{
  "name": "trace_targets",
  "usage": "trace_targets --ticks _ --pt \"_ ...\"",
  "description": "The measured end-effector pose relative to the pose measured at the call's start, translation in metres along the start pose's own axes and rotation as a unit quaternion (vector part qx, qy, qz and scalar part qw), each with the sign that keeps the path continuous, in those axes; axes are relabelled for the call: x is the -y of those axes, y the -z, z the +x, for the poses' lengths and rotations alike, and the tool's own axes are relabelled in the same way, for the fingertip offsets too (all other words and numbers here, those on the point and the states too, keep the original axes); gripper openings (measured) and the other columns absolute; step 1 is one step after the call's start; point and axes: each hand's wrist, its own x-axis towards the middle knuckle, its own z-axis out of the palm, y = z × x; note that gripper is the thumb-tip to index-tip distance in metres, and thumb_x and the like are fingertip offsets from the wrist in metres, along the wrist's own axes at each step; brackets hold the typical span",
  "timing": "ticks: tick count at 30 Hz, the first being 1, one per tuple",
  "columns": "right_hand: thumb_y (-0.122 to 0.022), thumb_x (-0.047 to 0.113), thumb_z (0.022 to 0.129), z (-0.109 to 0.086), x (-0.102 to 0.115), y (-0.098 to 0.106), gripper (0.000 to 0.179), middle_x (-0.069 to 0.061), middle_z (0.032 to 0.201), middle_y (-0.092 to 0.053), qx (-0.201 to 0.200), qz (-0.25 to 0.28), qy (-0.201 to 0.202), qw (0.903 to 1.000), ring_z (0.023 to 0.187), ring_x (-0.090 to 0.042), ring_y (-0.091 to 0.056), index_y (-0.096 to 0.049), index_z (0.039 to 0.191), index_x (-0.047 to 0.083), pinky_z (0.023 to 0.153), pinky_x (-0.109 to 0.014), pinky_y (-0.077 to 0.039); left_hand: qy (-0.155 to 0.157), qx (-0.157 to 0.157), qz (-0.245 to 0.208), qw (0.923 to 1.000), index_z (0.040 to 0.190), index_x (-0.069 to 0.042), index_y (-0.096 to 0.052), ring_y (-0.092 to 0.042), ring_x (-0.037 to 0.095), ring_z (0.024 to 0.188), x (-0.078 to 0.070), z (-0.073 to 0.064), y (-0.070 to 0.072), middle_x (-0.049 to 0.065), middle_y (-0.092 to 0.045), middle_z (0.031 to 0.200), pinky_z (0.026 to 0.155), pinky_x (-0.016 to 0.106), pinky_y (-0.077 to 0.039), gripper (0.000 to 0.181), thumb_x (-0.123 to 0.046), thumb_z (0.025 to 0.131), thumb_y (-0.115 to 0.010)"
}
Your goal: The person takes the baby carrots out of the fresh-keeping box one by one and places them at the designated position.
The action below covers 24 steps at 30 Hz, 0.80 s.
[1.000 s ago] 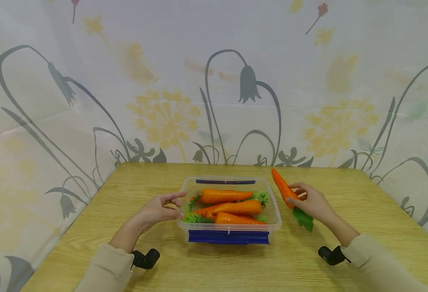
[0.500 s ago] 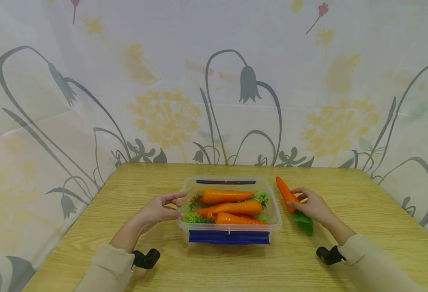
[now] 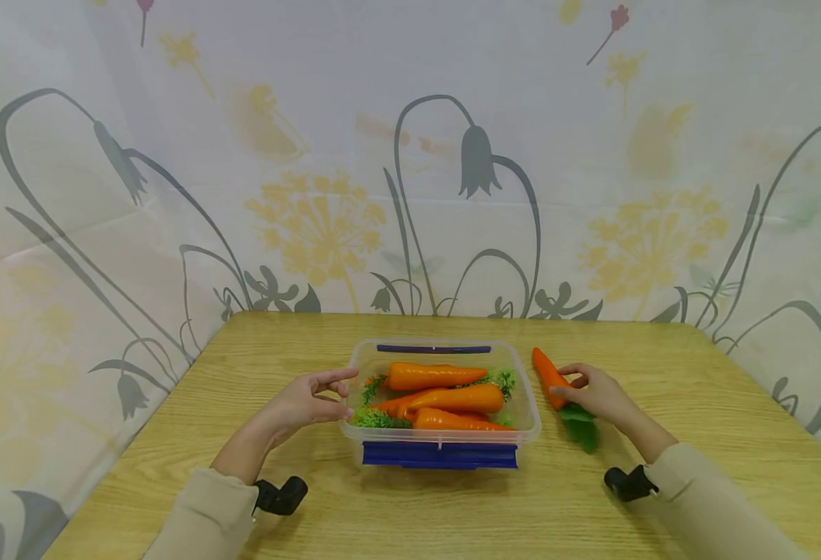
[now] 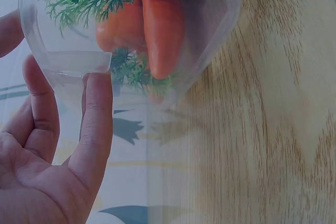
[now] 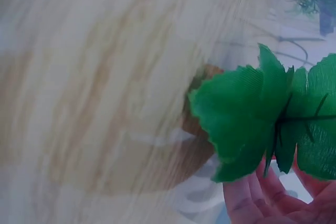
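My right hand (image 3: 595, 391) pinches an artificial carrot (image 3: 549, 375) between thumb and fingers, low over the table to the right of the box. The carrot's narrow tip points away from me. Its green fabric leaves (image 5: 241, 114) hang toward me and cover part of the fingers in the right wrist view. On the other side, my left hand (image 3: 305, 400) touches the left rim of a clear plastic box (image 3: 528, 424) with extended fingers. The thumb (image 4: 97, 108) meets a tab on the rim. Inside the box lie several orange carrots (image 3: 455, 399) with feathery green tops (image 3: 375, 418).
Dark blue clips (image 3: 440, 455) hang at the box's front and run along its back edge. The wooden table (image 3: 277, 342) ends at a flower-patterned curtain (image 3: 326, 155). Both wrists carry black cameras (image 3: 280, 496) under beige sleeves.
My right hand has lowered the single carrot toward the table and drawn it slightly nearer to me. The left hand and the box have stayed in place.
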Motion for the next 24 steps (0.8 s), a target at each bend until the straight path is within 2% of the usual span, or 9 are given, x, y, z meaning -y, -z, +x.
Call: trace_targets --ticks 5,12,18,24 --pt "-0.065 0.037 0.087 -0.001 -0.001 0.003 0.061 -0.024 0.101 -0.059 0.002 0.001 -0.006 1.0000 0.084 -0.030 -0.059 -0.049 0.125 -0.009 0.069 -0.040 -0.049 0.000 -0.001 0.001 1.0000 0.140 -0.003 -0.041 -0.038 0.040 0.118 0.000 0.000 0.000 0.008 -0.045 0.098 0.088 0.038 -0.044 0.065 -0.007 0.082 -0.071" --pt "-0.067 0.031 0.087 -0.002 0.005 0.014 0.059 -0.023 0.099 -0.057 -0.003 0.021 0.015 0.9997 0.073 -0.024 -0.061 -0.049 0.124 -0.011 0.065 -0.037 -0.052 -0.001 0.001 0.004 1.0000 0.140 -0.003 -0.040 -0.040 0.038 0.115 -0.001 -0.001 0.000 0.009 -0.045 0.099 0.087 0.037 -0.044 0.065 -0.007 0.082 -0.070" --pt "-0.068 0.028 0.086 -0.001 0.017 0.025 0.057 -0.025 0.102 -0.056 -0.003 0.023 0.030 0.9993 0.079 -0.031 -0.061 -0.049 0.125 -0.010 0.069 -0.043 -0.052 0.000 -0.001 -0.001 1.0000 0.140 -0.003 -0.041 -0.039 0.039 0.116 0.000 0.000 0.000 0.008 -0.045 0.098 0.086 0.037 -0.045 0.065 -0.006 0.082 -0.070" --pt "-0.068 0.025 0.086 0.003 0.030 0.034 0.053 -0.025 0.106 -0.055 -0.001 0.018 0.049 0.9986 0.087 -0.033 -0.059 -0.050 0.125 -0.008 0.071 -0.041 -0.052 0.001 0.000 0.000 1.0000 0.140 -0.003 -0.041 -0.041 0.036 0.113 0.001 0.000 0.000 0.009 -0.045 0.099 0.087 0.037 -0.044 0.065 -0.006 0.082 -0.070"
